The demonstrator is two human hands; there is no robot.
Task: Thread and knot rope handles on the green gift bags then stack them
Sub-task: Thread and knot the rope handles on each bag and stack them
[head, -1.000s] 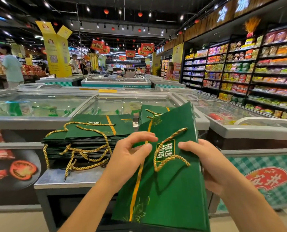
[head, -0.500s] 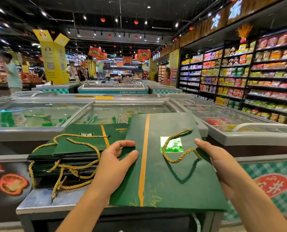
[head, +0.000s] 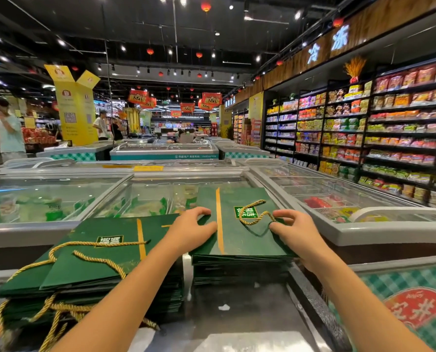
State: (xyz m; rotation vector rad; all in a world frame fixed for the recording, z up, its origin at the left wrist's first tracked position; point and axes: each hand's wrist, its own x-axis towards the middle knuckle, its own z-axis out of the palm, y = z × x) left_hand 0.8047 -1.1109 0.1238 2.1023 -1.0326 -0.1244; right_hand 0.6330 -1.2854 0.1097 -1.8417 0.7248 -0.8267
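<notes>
The left grip (head: 192, 228) is closed on the near left edge of the top bag (head: 239, 237), fingers curled over the edge and thumb lying on its face. The right grip (head: 297, 231) pinches the same bag at its right edge, thumb and forefinger meeting where one end of the gold rope handle (head: 240, 215) comes in. The rest of that handle lies in a loose loop on the bag's face, across the printed label.

The top bag lies flat on a pile of green bags (head: 239, 269) directly under it, roughly square with them. Just to the left of it is a second pile (head: 105, 260), whose rope handles spill over its near side. Both piles sit on the steel counter (head: 242, 316), and a glass-topped freezer (head: 145, 196) runs behind the top bag's far end.

This looks like the stacking step. The main risk, as I judge it, is the loose loop: if the right grip lets go while a finger is hooked in it, the rope would drag the bag askew or strain a knot. A crooked bag would make the pile lean as more go on. The left forearm also passes over the second pile, so pulling back carelessly could snag its ropes and drag bags off.
</notes>
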